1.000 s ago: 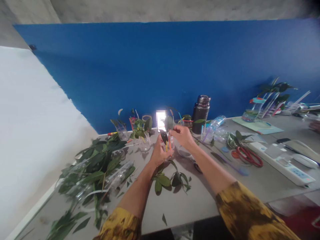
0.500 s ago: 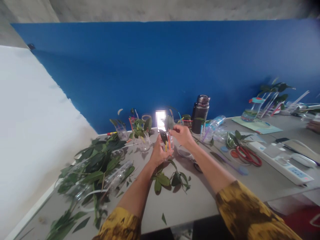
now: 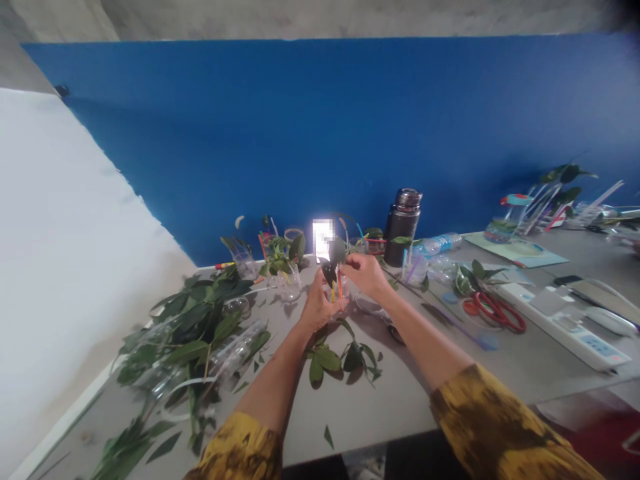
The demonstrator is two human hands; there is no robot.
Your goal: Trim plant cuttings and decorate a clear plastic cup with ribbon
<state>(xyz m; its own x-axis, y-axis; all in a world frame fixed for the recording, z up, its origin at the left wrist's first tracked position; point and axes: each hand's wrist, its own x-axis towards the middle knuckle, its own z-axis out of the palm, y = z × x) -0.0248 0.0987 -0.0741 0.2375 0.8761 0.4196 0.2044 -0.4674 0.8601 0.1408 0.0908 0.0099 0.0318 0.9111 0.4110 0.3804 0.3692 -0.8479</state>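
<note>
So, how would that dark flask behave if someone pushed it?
The dark flask may tip if pushed near the top, being upright and taller than wide. Its round body would probably roll once toppled. The shiny cap suggests metal, so it could feel heavy.

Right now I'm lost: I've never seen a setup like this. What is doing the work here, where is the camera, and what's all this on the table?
There's no machine, just a person's two bare hands. The camera is worn on the head, looking forward and down.

The left hand steadies a small clear cup with orange and yellow strips at it. The right hand has its fingertips beside the cup; exactly what they pinch is too small to tell.

On the table, a leafy pile lies to the left. A dark flask stands near the blue wall; a white power strip lies to the right.
</note>
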